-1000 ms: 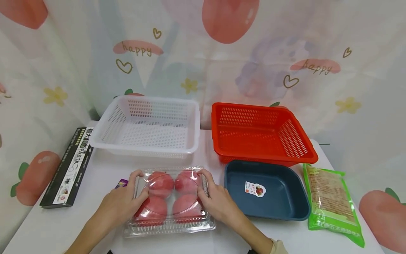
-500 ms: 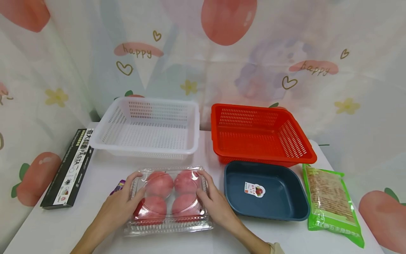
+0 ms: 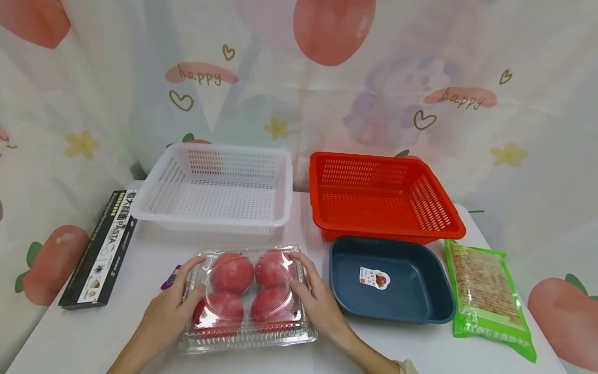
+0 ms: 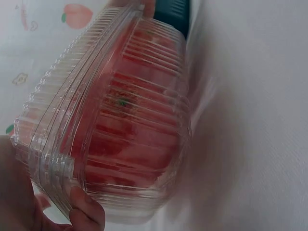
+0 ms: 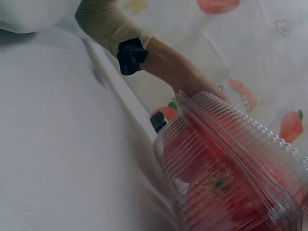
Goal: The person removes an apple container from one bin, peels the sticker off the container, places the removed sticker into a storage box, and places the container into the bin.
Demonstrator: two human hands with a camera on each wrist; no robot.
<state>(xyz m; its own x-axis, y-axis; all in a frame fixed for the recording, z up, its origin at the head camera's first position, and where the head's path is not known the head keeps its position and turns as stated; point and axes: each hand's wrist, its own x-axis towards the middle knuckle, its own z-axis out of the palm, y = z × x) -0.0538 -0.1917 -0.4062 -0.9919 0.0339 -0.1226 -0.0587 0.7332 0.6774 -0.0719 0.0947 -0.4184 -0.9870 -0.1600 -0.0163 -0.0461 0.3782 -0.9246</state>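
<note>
A clear ribbed plastic clamshell box (image 3: 247,340) with several round red fruits (image 3: 232,272) inside is in front of me in the head view, its lid down. My left hand (image 3: 169,310) grips its left side, thumb over the lid's edge. On the opposite side my right hand (image 3: 322,306) holds the box in the same way. The left wrist view has the box's ribbed side (image 4: 139,125) close up, with left fingertips (image 4: 86,209) curled at its rim. In the right wrist view the box (image 5: 211,163) hides most of the holding fingers. Whether its base touches the table cannot be told.
Behind the box stand a white basket (image 3: 224,221) and a red basket (image 3: 388,232). A dark blue basin (image 3: 397,296) and a green-edged food packet (image 3: 488,291) lie rightward. Leftward are a black pasta box (image 3: 100,249) and a small purple packet (image 3: 170,278).
The left hand and the box's left side have shifted slightly left and nearer to me. More of the purple packet shows. Both hands keep their hold.
</note>
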